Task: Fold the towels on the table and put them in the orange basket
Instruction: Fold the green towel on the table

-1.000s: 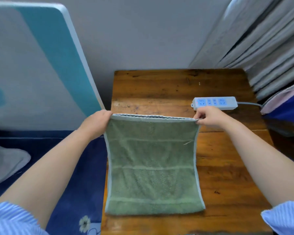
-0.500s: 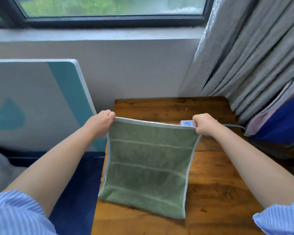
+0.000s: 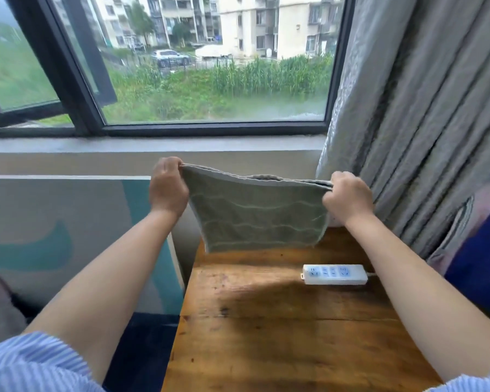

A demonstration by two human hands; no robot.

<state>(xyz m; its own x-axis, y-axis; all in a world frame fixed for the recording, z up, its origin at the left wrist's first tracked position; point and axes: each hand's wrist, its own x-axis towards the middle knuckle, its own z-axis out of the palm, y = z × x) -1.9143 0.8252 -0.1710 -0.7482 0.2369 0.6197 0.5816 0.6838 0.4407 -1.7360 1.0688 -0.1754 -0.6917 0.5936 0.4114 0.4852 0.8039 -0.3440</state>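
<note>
I see the left hand (image 3: 167, 190) and right hand (image 3: 347, 198) each pinching a top corner of the doubled grey-green terry towel (image 3: 259, 213), hanging clear above the wooden table's (image 3: 280, 335) far edge, long axis running hand to hand, neither nearer.

1 head-worn view — facing forward over the table (image 3: 266, 335) toward the window (image 3: 210, 66), close in.
</note>
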